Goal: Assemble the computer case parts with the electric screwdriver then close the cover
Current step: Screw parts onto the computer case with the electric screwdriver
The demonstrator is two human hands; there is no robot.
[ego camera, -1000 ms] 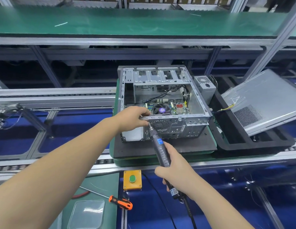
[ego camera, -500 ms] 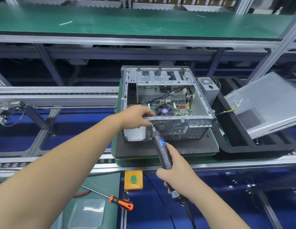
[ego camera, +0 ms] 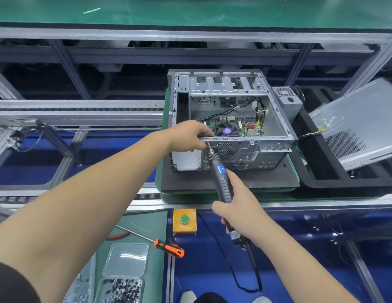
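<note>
An open grey sheet-metal computer case (ego camera: 232, 119) lies on a black foam pad (ego camera: 230, 181), its circuit board and round fan showing inside. Right of the case, a flat grey metal cover panel (ego camera: 361, 123) with a perforated patch leans tilted in a black tray (ego camera: 322, 180). A slim black electric screwdriver with a blue label (ego camera: 221, 178) runs lengthwise from lower right up to upper left, its bit touching the case's near rim. The right hand (ego camera: 241, 206) grips its ridged barrel. The left hand (ego camera: 188, 136) pinches the rim just beside the bit.
</note>
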